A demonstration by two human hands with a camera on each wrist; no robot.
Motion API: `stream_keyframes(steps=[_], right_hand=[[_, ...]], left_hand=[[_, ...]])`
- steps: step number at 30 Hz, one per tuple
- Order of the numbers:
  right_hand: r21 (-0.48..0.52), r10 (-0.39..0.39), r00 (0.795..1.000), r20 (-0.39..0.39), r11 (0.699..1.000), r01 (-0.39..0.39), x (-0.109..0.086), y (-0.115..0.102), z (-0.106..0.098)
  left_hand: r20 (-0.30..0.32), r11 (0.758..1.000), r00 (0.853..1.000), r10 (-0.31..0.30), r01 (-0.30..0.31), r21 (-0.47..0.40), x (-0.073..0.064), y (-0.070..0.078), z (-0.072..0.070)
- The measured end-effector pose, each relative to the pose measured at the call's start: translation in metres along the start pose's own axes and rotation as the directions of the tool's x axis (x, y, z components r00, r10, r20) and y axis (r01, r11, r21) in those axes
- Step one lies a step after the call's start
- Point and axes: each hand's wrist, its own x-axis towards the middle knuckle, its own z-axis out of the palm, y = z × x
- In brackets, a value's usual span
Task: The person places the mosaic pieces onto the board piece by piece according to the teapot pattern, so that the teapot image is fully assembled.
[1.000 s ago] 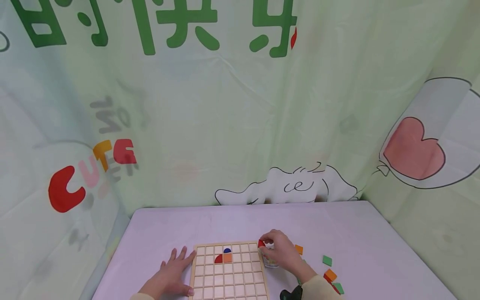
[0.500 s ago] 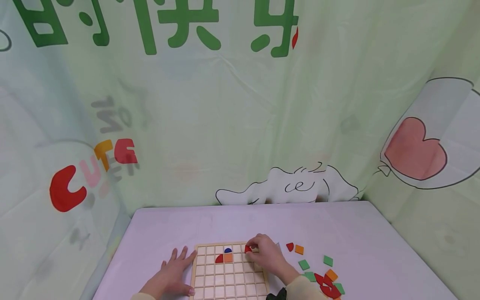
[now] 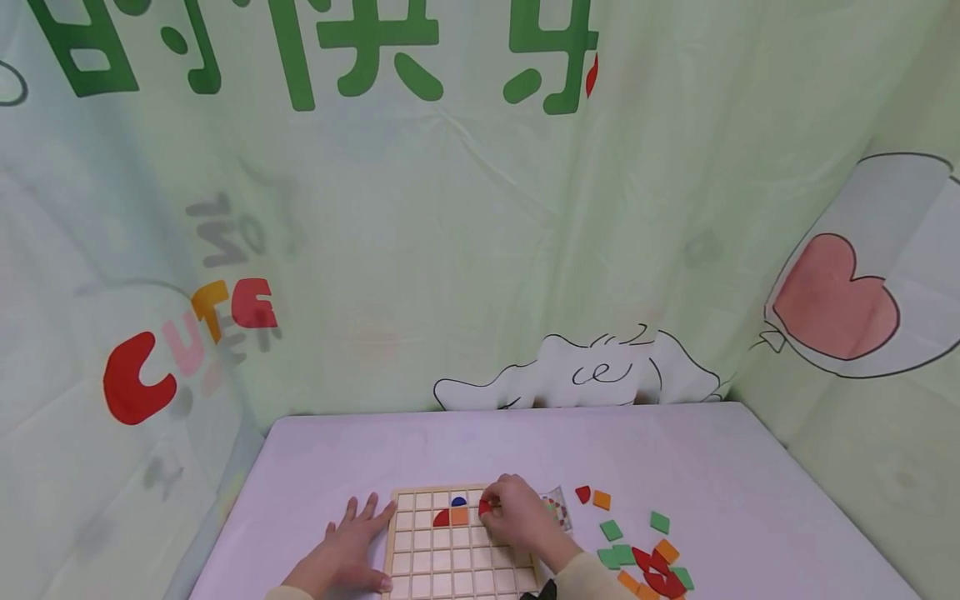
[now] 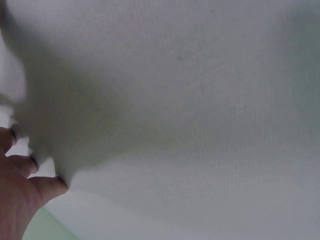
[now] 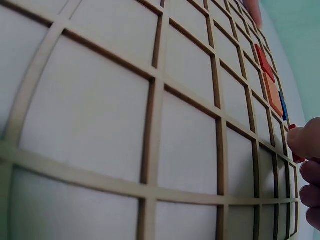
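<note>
A wooden grid board (image 3: 441, 562) lies on the table. In its upper rows sit a blue half-round piece (image 3: 458, 502), a red quarter-round piece (image 3: 442, 518) and an orange square (image 3: 459, 517). My right hand (image 3: 522, 518) pinches another red piece (image 3: 484, 507) over the board's upper right part, to the right of the orange square. The right wrist view shows that red piece (image 5: 298, 159) partly covered by thumb and fingers. With fingers spread, my left hand (image 3: 345, 546) rests at the board's left edge, fingertips touching the frame. The left wrist view shows mostly pale cloth.
Right of the board, a printed card (image 3: 557, 505) lies partly behind my right hand. Farther right are scattered loose pieces: a red one (image 3: 583, 495), an orange square (image 3: 602, 500), several green diamonds (image 3: 611, 530) and a pile of red petals (image 3: 660, 575). A printed curtain (image 3: 480, 250) hangs behind the table.
My right hand has moved left from beside the board's upper right corner to over its cells, carrying the red piece. More of the card and loose pieces now shows. The left hand stays put.
</note>
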Motion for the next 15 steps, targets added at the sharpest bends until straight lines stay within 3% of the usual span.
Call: stream_keyframes(steps=[15], right_hand=[[-0.042,0.017,0.998,0.064,0.999,-0.014,0.0040,-0.0094,0.0000]], left_hand=[[-0.003,1.000,1.000,-0.004,0.004,0.009,0.0004,0.0012,0.0010]])
